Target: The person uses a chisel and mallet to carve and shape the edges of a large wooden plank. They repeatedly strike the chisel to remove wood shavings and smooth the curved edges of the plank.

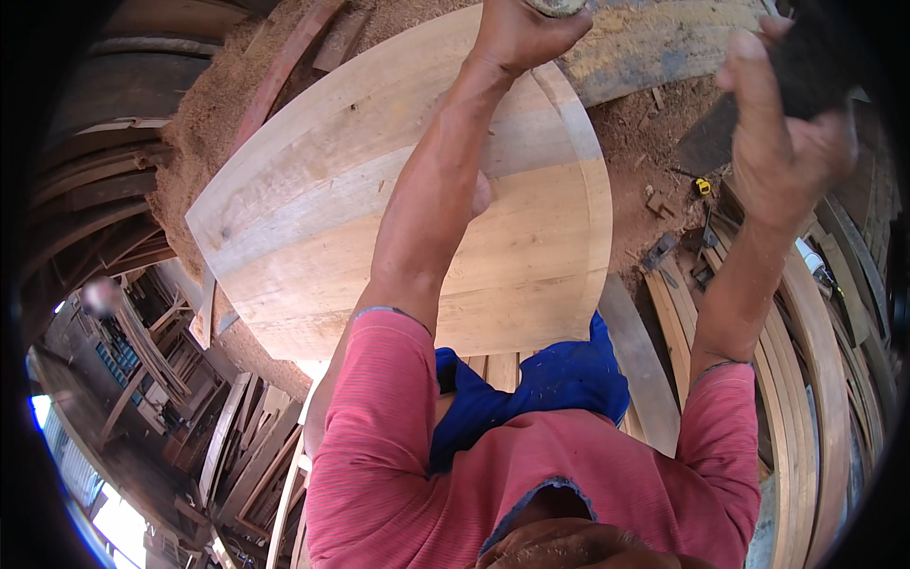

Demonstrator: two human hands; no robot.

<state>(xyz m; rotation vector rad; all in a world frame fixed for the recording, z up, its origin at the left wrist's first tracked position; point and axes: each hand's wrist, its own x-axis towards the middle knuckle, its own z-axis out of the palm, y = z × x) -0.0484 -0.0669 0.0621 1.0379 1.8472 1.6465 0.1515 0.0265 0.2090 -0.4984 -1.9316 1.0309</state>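
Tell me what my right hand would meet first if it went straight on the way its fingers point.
Probably the weathered plank at the top of the picture; your right hand may pass above it, as depth is unclear.

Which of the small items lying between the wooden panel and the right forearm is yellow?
The yellow and black item, below and left of the right hand; the brown piece and grey tool, closer to the panel, show no yellow.

Daylight point(120, 523) glares lower left; edges bow, and the right fingers point(756, 95) blur.
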